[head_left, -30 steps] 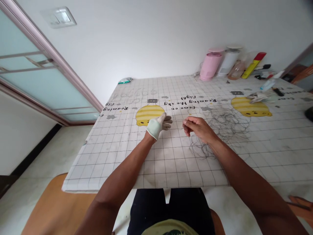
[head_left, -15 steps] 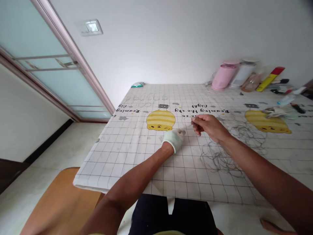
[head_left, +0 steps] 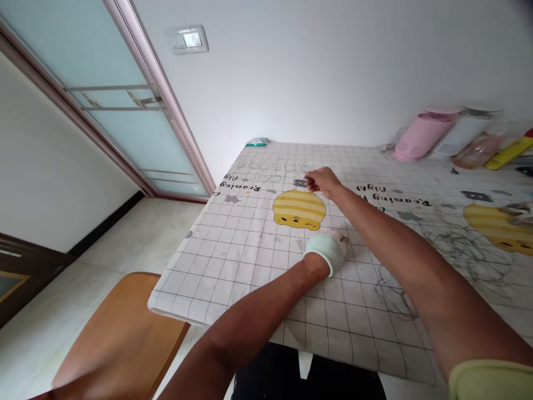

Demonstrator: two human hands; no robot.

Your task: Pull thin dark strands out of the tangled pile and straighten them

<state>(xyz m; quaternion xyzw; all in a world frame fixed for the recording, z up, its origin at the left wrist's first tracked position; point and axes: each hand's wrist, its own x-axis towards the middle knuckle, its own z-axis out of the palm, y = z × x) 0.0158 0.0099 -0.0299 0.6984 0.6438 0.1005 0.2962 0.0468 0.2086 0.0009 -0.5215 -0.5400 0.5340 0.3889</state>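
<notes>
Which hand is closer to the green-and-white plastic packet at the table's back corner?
The bare right hand is nearer: it's by the far edge of the yellow striped bear print. The gloved left hand is on the print's near side, farther from the packet.

head-worn view looks forward and down, perhaps slightly tilted.
</notes>
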